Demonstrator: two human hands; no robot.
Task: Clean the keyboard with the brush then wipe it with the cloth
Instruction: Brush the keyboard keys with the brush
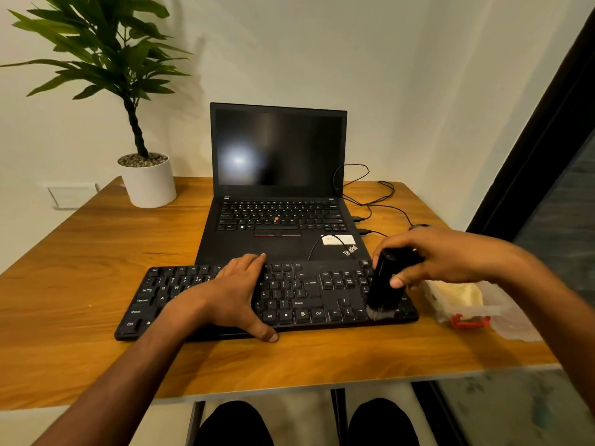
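Head view shows our right hand (441,255) curled around a black brush (388,284), its pale bristles touching the near right corner of the black keyboard (306,297). Our left hand (233,292) lies flat with straight fingers across the keyboard's middle, thumb over the near edge. Just right of the keyboard sits a yellow cloth (460,294) in a clear bag. Beyond stands an open laptop (280,188), and a potted plant (145,175) occupies the far left of the table (80,268).
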